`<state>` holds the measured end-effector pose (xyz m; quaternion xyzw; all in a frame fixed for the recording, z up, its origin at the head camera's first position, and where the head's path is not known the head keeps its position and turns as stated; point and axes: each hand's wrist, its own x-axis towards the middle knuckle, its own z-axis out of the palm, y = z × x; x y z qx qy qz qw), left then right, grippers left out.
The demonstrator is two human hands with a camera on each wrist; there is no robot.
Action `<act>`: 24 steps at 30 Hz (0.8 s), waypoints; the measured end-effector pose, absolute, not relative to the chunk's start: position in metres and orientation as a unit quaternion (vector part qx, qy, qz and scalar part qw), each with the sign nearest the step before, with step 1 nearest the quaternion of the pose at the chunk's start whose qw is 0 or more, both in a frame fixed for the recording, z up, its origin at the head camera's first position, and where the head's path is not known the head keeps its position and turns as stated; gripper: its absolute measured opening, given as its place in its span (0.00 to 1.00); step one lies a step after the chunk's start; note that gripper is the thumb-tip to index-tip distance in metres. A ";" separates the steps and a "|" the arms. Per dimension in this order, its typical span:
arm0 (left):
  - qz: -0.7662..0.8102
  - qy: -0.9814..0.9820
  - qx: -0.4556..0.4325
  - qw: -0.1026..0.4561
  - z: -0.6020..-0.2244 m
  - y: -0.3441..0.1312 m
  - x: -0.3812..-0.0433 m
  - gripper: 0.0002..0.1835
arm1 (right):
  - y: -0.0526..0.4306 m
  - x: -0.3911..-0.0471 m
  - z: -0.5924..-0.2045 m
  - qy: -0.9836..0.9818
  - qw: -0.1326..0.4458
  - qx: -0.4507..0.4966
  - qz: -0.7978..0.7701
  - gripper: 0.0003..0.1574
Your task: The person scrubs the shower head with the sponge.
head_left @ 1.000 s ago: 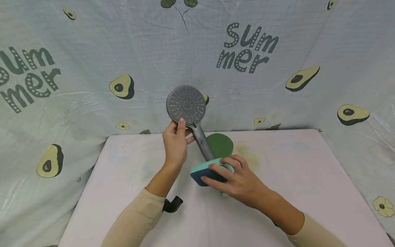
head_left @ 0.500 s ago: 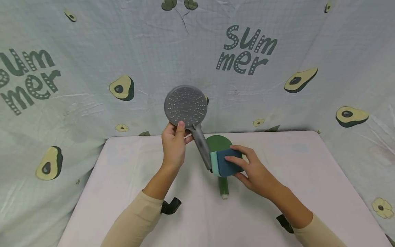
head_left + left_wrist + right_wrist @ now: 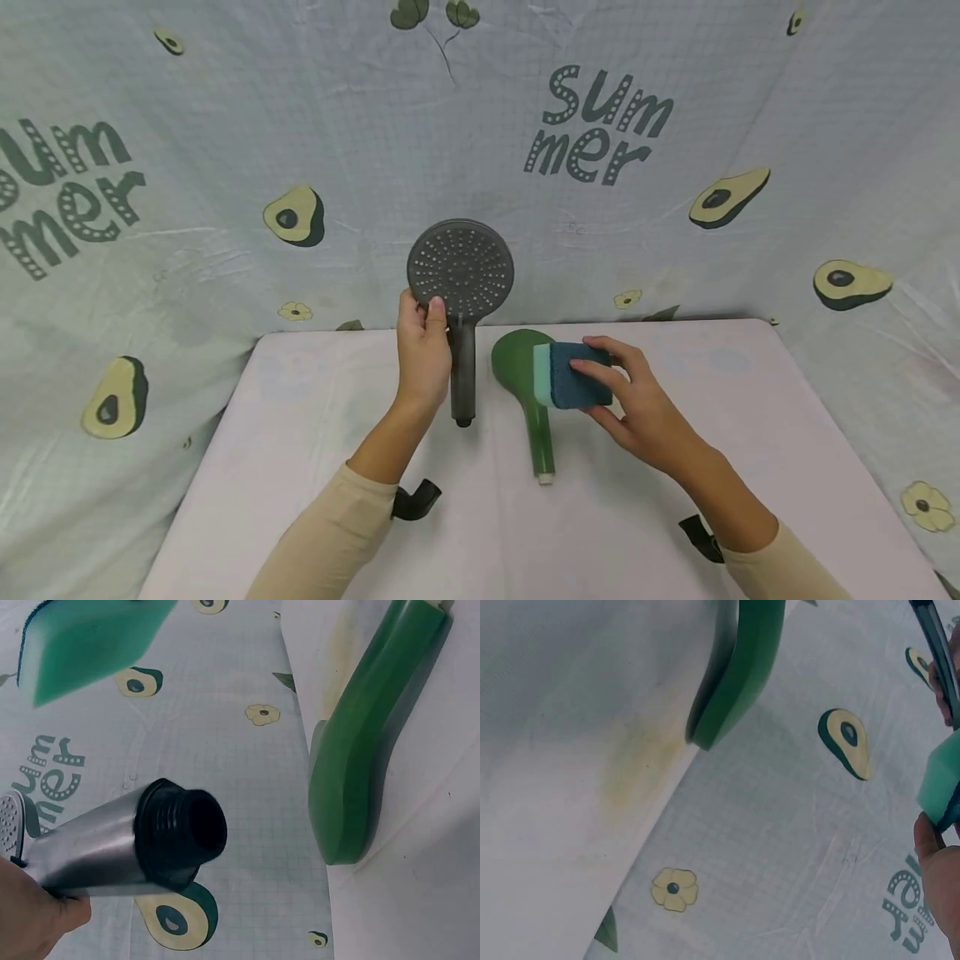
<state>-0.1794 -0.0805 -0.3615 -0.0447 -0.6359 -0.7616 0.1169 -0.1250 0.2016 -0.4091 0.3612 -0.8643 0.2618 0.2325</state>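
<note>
My left hand (image 3: 424, 350) grips a grey shower head (image 3: 461, 268) where its round face meets the handle. The nozzle face is turned toward the head camera and the handle points straight down. In the left wrist view the threaded black end (image 3: 191, 825) of the handle shows. My right hand (image 3: 645, 408) pinches a sponge (image 3: 581, 377), dark blue on one side and mint green on the other. It is held apart from the shower head, to its right. A green shower head (image 3: 538, 425) lies face down on the table, its round part partly behind the sponge.
The white table (image 3: 315, 417) ends at a back edge against a hanging cloth (image 3: 360, 150) printed with avocados and lettering. Black wrist straps (image 3: 417, 500) show beside both forearms.
My right hand has moved right and up, turning the sponge and taking it off the grey handle. My left hand has turned the shower head from slanted to upright.
</note>
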 end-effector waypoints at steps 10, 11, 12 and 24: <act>-0.775 -0.624 -0.069 0.071 -0.364 -0.078 -0.177 0.25 | 0.213 -0.121 -0.409 -0.882 0.217 0.334 0.251 0.40; -0.776 -0.624 -0.071 0.058 -0.365 -0.078 -0.177 0.26 | 0.214 -0.121 -0.410 -0.885 0.212 0.330 0.251 0.36; -0.779 -0.620 -0.075 0.045 -0.366 -0.078 -0.177 0.27 | 0.216 -0.121 -0.410 -0.887 0.206 0.326 0.252 0.33; -0.748 -0.661 -0.039 -0.033 -0.373 -0.077 -0.176 0.56 | 0.224 -0.117 -0.417 -0.891 0.193 0.320 0.259 0.34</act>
